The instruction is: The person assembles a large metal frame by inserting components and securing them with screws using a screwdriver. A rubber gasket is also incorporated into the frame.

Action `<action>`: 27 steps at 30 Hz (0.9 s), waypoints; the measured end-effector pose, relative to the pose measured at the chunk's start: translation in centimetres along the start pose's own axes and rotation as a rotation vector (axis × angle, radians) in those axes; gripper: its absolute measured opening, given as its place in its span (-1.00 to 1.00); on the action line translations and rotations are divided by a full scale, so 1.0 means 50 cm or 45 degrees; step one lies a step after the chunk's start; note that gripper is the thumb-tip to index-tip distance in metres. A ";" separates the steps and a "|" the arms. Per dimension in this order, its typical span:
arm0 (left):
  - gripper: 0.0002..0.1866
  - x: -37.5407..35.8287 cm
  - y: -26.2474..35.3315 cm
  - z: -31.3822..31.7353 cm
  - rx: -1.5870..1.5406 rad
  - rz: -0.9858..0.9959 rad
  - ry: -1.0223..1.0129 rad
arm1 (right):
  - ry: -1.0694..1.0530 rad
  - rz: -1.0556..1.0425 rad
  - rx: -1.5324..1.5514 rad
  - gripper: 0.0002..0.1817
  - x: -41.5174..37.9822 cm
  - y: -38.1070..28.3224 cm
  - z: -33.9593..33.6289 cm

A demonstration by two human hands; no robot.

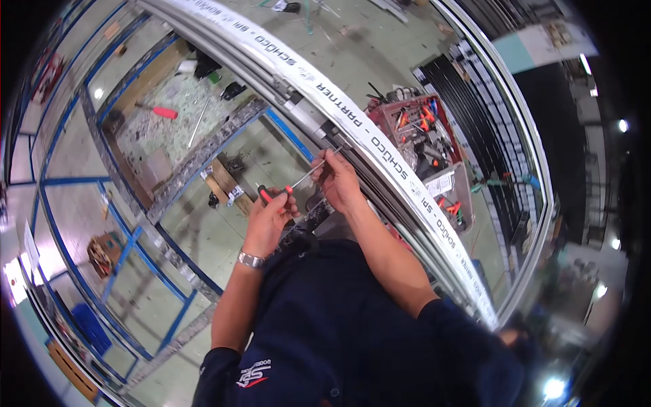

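Observation:
A screwdriver with a red and black handle point(274, 195) is in my left hand point(268, 216), its fingers wrapped round the handle. Its thin metal shaft slants up to the right toward a long grey metal profile point(308, 121). Close to the shaft's far part is my right hand point(335, 178), fingers bent together near the profile's edge; whether they pinch the shaft or a small part is hard to make out. White film printed with SCHÜCO lettering point(366, 129) covers the profile's outer face.
A blue-edged metal frame point(142, 247) stands at the left. Its tray point(173, 102) carries a red-handled tool point(165, 112) and a thin rod point(198, 124). Beyond the profile are a red crate of tools point(390, 117) and a clear bin point(463, 178). Black profiles point(468, 102) lie farther right.

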State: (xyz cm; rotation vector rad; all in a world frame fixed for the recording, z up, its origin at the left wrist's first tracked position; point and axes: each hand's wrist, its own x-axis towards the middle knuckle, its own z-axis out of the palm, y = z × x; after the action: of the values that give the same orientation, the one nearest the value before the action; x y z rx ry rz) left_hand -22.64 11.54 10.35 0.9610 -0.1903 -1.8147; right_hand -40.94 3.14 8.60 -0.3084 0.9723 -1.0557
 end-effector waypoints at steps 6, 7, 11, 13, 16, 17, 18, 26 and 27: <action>-0.74 -0.026 0.033 -0.070 -0.351 -0.059 -0.001 | -0.109 0.122 -0.205 -0.68 -0.013 -0.001 0.084; -0.74 -0.032 0.037 -0.079 -0.402 -0.034 0.039 | -0.140 0.155 -0.254 -0.67 -0.016 0.004 0.105; -0.75 0.001 0.086 -0.084 -0.433 0.188 0.102 | -0.336 0.136 -0.278 -0.69 0.101 0.019 0.188; -0.75 0.028 0.110 -0.079 -0.406 0.260 0.134 | -0.376 0.138 -0.282 -0.71 0.152 0.011 0.221; -0.75 0.066 0.139 -0.062 -0.353 0.332 0.193 | -0.371 0.145 -0.271 -0.73 0.195 0.002 0.244; -0.75 0.079 0.144 -0.058 -0.351 0.336 0.204 | -0.354 0.146 -0.263 -0.73 0.208 -0.003 0.247; -0.75 0.090 0.150 -0.053 -0.349 0.334 0.213 | -0.347 0.152 -0.255 -0.74 0.218 -0.007 0.248; -0.74 0.118 0.169 -0.063 -0.289 0.333 0.220 | -0.241 0.095 -0.222 -0.76 0.236 -0.002 0.256; -0.74 0.121 0.175 -0.066 -0.270 0.332 0.197 | -0.232 0.072 -0.223 -0.76 0.235 -0.004 0.261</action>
State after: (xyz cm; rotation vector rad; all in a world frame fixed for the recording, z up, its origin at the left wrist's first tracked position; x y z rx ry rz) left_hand -15.07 3.40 9.64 0.8778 -0.0237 -1.4825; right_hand -29.03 -9.69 9.97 -0.5095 0.9055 -0.8762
